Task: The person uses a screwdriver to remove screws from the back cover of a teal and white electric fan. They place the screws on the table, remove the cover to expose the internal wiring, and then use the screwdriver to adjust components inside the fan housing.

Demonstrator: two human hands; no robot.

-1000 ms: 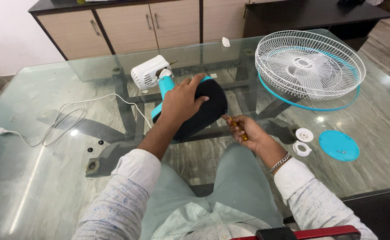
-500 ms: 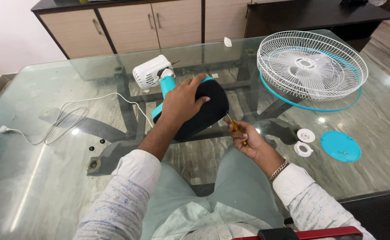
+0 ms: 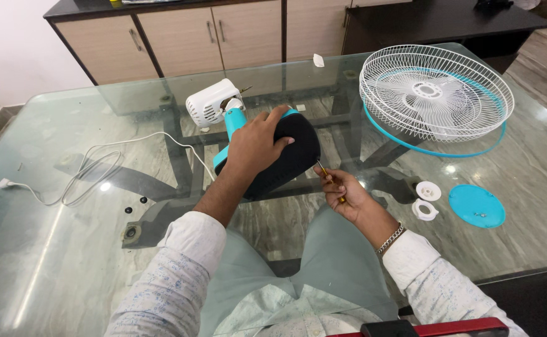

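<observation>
Black fan base [image 3: 289, 156] at glass table [image 3: 67, 249] edge.

A clear glass table [image 3: 67, 262] bears a white wire fan grille [image 3: 435, 92] over a turquoise ring, a flat turquoise round cover [image 3: 477, 206], two small white plastic rings [image 3: 425, 200], a looped white power cord [image 3: 86, 168], and the white-and-turquoise fan body [image 3: 223, 112].

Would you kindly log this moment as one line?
left hand: on fan base | right hand: holds screwdriver, tip at base | grille: on table
</observation>
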